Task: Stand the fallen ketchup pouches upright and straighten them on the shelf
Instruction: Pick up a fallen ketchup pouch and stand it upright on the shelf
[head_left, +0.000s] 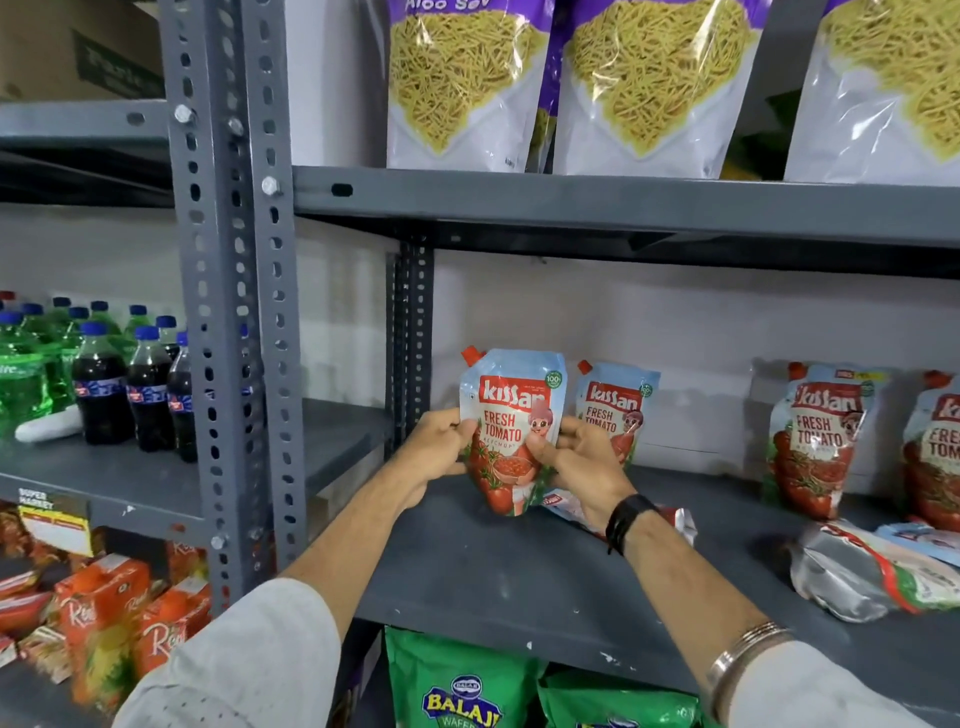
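Note:
A Kissan ketchup pouch (511, 415) with a red spout stands upright near the left end of the grey shelf (519, 577). My left hand (436, 447) grips its left edge and my right hand (582, 462) grips its right edge. Just behind to the right a second pouch (618, 400) stands upright. Under my right wrist a fallen pouch (680, 519) lies flat, mostly hidden. Two more pouches (815, 441) stand at the right, the far one (935, 452) cut off by the frame. Another fallen pouch (862, 571) lies silver side up at the right front.
The shelf above (623, 208) holds large bags of sev (462, 83). A grey slotted upright (234, 312) bounds the shelf on the left. Beyond it stand soda bottles (104, 379); juice cartons (104, 623) sit lower. Green wafer bags (462, 686) fill the shelf below.

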